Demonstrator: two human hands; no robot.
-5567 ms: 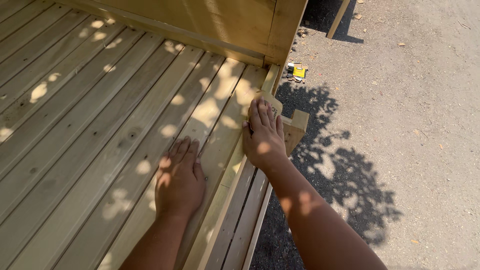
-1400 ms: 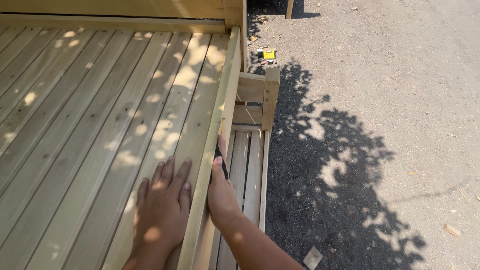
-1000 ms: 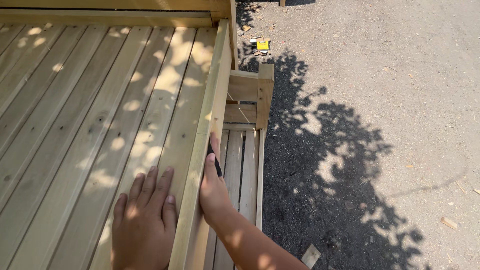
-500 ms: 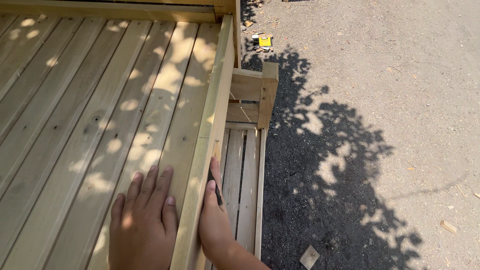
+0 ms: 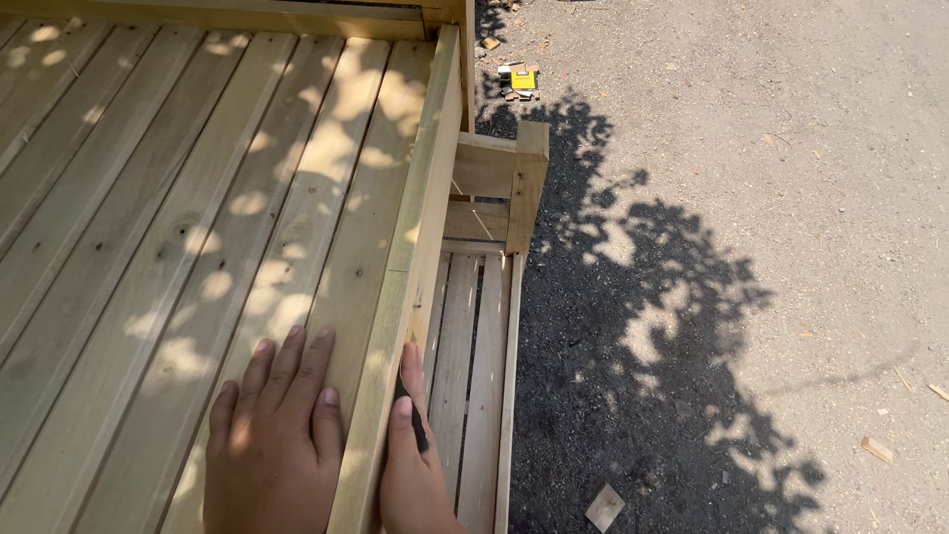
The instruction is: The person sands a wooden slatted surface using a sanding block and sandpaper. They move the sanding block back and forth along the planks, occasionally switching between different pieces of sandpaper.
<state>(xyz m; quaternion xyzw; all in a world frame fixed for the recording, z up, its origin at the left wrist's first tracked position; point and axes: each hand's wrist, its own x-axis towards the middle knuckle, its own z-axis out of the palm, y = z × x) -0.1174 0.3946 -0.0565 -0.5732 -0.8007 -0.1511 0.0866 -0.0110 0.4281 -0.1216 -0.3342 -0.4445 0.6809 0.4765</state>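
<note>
— Where is the dark pad (image 5: 415,427)?

— Against the outer side of the edge board (image 5: 415,237), under the right hand (image 5: 413,465), fingers closed flat on it. The board runs straight away from the person.

— The left hand (image 5: 277,445)?

— Flat on the deck planks (image 5: 178,227), open (holding nothing).

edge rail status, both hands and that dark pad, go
Left hand flat on deck boards. Right hand presses dark pad against outer face of edge rail. Step frame close beside; nothing on rail ahead.
</note>
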